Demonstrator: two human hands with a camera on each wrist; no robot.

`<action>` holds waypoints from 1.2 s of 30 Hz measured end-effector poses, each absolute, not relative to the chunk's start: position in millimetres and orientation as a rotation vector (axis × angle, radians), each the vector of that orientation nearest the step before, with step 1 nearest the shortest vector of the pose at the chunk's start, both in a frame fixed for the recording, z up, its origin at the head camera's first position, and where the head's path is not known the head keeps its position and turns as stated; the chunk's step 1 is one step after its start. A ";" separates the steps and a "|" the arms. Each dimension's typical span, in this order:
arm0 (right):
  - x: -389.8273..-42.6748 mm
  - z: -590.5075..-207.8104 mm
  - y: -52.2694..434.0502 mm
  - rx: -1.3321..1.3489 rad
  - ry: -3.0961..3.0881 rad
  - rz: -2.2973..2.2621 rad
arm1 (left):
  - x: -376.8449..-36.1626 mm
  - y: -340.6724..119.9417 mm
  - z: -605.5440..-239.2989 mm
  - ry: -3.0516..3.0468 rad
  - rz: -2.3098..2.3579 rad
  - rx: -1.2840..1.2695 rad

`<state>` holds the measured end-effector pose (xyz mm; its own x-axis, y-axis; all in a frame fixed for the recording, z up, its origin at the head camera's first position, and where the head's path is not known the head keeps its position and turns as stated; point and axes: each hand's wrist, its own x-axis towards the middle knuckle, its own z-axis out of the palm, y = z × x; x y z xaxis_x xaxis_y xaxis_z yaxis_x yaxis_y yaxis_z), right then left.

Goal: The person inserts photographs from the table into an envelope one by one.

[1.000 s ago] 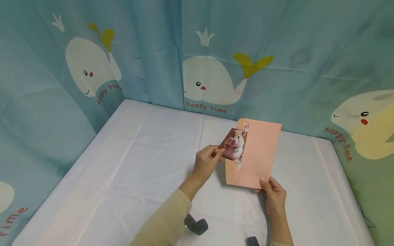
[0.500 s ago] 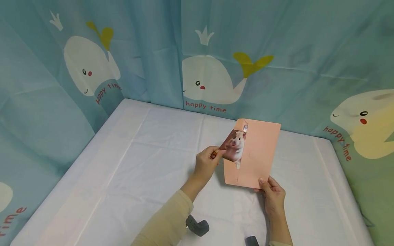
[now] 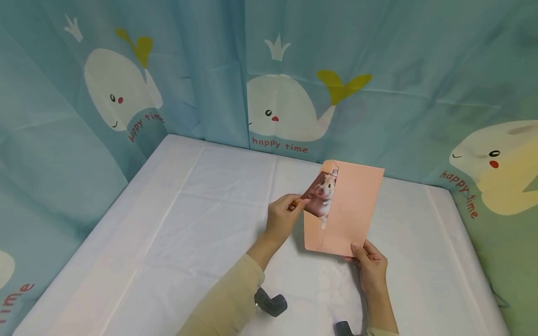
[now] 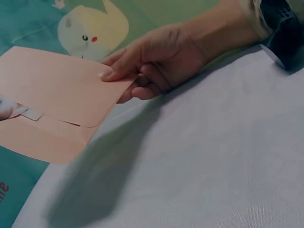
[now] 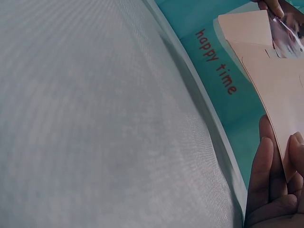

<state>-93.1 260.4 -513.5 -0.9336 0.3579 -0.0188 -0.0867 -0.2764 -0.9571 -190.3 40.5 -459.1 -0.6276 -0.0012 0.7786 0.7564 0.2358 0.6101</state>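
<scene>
In the head view my left hand (image 3: pixel 282 218) pinches the left edge of a hamster photo (image 3: pixel 320 198) between thumb and fingers. The photo's right part is hidden inside a pink envelope (image 3: pixel 355 210), whose flap side faces left. White edges of something else show at the envelope's mouth, above and below the photo. My right hand (image 3: pixel 371 268) grips the envelope's lower right corner, thumb on the front and fingers behind. The left wrist view shows that right hand (image 4: pixel 159 61) holding the envelope (image 4: pixel 61 85) up over the table, with its shadow below.
A white cloth covers the table (image 3: pixel 201 224). Blue whale-print curtains (image 3: pixel 210 70) stand along its back and sides. Dark grey curved devices show near the forearms, one by the left sleeve (image 3: pixel 271 303) and one by the right wrist (image 3: pixel 343 328).
The photo has slid a little farther right into the envelope, so less of the hamster shows. Both hands keep their holds and have shifted only slightly.
</scene>
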 end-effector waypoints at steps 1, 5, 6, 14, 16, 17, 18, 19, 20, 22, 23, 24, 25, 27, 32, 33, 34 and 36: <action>-92.9 -513.7 260.2 -0.327 -1.684 2.290 | -191.2 40.0 -457.8 -1.846 -1.461 -0.681; -92.8 -514.1 259.4 -0.288 -1.705 2.284 | -195.3 37.0 -453.0 -1.874 -1.446 -0.626; -92.8 -514.0 259.2 -0.278 -1.712 2.283 | -196.4 36.1 -451.6 -1.875 -1.450 -0.608; -92.4 -513.9 258.8 -0.261 -1.717 2.274 | -196.7 36.6 -451.8 -1.872 -1.480 -0.594; -92.7 -514.2 258.8 -0.258 -1.719 2.280 | -194.5 38.0 -454.3 -1.869 -1.494 -0.589; -92.8 -514.3 258.7 -0.258 -1.720 2.282 | -193.4 38.8 -455.4 -1.869 -1.503 -0.587; -93.0 -514.5 258.7 -0.259 -1.719 2.283 | -192.4 39.7 -456.4 -1.871 -1.521 -0.585; -93.0 -514.7 258.7 -0.260 -1.721 2.281 | -191.2 40.6 -457.2 -1.872 -1.540 -0.583; -93.1 -514.9 258.7 -0.262 -1.719 2.280 | -190.0 41.4 -458.1 -1.873 -1.557 -0.579; -93.3 -515.1 258.6 -0.267 -1.714 2.281 | -187.6 43.2 -459.6 -1.881 -1.606 -0.562; -93.3 -515.1 258.5 -0.271 -1.713 2.280 | -186.4 44.2 -460.5 -1.884 -1.640 -0.553; -93.4 -515.0 258.5 -0.277 -1.711 2.279 | -185.2 45.2 -461.1 -1.888 -1.683 -0.538; -93.5 -515.0 258.5 -0.284 -1.708 2.280 | -183.8 46.2 -461.3 -1.893 -1.728 -0.517; -93.5 -514.7 258.4 -0.299 -1.701 2.283 | -181.5 48.2 -461.3 -1.908 -1.824 -0.473; -93.6 -513.0 258.1 -0.336 -1.690 2.284 | -171.6 51.0 -447.7 -1.942 -1.971 -0.404; -93.6 -512.6 258.0 -0.342 -1.690 2.284 | -168.9 51.1 -443.4 -1.946 -1.981 -0.405; -93.6 -512.3 257.9 -0.347 -1.691 2.285 | -166.5 51.1 -439.5 -1.953 -1.978 -0.407; -93.6 -511.7 257.6 -0.357 -1.695 2.286 | -161.8 50.9 -433.0 -1.953 -1.968 -0.416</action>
